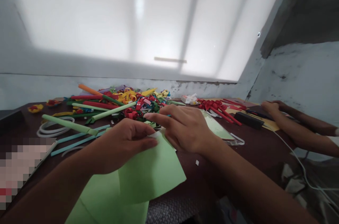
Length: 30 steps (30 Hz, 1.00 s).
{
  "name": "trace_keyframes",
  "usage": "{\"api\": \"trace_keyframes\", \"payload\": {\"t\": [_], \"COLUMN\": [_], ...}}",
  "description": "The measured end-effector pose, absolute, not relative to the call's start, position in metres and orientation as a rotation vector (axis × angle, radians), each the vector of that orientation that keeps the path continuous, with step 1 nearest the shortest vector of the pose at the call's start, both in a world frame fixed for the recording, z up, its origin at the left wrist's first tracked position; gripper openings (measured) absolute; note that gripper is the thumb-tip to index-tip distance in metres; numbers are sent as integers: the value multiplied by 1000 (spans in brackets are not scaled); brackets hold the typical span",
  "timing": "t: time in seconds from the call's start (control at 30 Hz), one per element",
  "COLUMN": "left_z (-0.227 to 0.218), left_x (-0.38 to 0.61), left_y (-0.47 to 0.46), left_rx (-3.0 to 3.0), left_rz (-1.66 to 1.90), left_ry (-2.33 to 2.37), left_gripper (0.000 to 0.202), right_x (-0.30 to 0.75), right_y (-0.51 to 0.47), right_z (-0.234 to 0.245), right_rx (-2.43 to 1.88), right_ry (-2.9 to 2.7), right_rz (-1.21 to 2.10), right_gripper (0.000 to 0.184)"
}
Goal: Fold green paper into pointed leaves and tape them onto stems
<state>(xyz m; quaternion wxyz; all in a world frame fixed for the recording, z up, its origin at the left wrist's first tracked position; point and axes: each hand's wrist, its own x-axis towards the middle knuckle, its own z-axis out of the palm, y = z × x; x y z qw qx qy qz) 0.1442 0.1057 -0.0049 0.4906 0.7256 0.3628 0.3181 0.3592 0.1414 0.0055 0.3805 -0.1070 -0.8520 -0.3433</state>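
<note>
A light green sheet of paper [148,171] lies on the dark table [254,146], hanging over its near edge. My left hand [124,144] pinches the sheet's far corner between thumb and fingers. My right hand [182,127] presses down on the same corner from the right, its forefinger stretched out to the left. Just behind my hands lies a heap of rolled paper sticks and curled paper flowers [127,102] in red, green, yellow and orange.
Another person's arms [296,125] rest at the table's right end by a black tool [247,119] and red paper flowers on stems [218,107]. White rings [54,128] and blue strips [76,139] lie left. A white cable [299,162] runs off the right edge.
</note>
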Motion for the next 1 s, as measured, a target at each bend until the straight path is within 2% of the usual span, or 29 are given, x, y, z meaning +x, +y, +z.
{"api": "trace_keyframes", "payload": {"t": [0.13, 0.27, 0.47, 0.53, 0.6, 0.7, 0.77, 0.87, 1.0], "left_z": [-3, 4, 1, -3, -6, -8, -8, -8, -9], "left_x": [151, 156, 154, 149, 143, 137, 136, 138, 136], "left_y": [104, 101, 100, 103, 107, 112, 113, 111, 112], "left_rx": [1839, 1987, 1850, 1787, 1682, 1561, 1567, 1616, 1708], "left_rz": [865, 1035, 911, 924, 997, 1082, 1071, 1077, 1136], "left_ry": [870, 956, 856, 863, 888, 912, 884, 840, 855], "left_gripper": [28, 28, 32, 37, 39, 35, 32, 30, 34], "right_x": [359, 354, 352, 368, 399, 457, 489, 512, 505], "right_y": [142, 138, 131, 134, 139, 148, 151, 153, 154], "right_z": [3, 1, 0, 0, -3, -16, -28, -44, -49], "right_rx": [-215, -182, -155, -434, -972, -1443, -1713, -1942, -2011], "right_ry": [-2158, -2073, -1960, -1973, -2002, -2050, -2088, -2124, -2136], "right_rz": [-784, -560, -320, -199, -50, 91, 218, 389, 525], "right_gripper": [26, 31, 32, 33, 46, 34, 32, 30, 33]}}
